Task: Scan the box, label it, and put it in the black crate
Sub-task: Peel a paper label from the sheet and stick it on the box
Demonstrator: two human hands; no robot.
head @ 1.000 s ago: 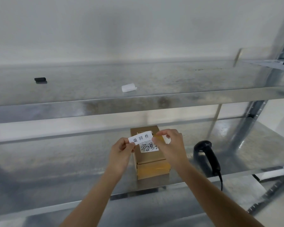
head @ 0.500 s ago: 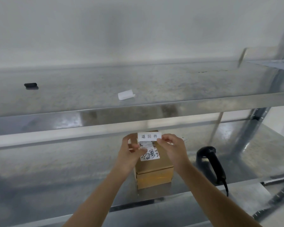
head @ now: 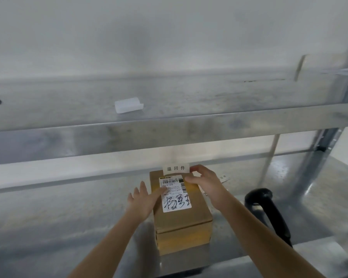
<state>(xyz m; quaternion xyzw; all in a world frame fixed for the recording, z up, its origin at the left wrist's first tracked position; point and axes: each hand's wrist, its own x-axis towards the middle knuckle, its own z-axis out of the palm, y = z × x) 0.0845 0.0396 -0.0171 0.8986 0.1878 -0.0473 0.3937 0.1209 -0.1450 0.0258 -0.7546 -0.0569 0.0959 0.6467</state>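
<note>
Head view, right hand (head: pixel 206 184) pinching white label (head: pixel 175 168) over box (head: pixel 181 213), left hand (head: pixel 144 199) spread flat

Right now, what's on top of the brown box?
On the brown box lies a white shipping label with a barcode and black scribbled writing. The left hand rests on its edge. The right hand holds a small white sticker at the far end, hiding that corner.
</note>
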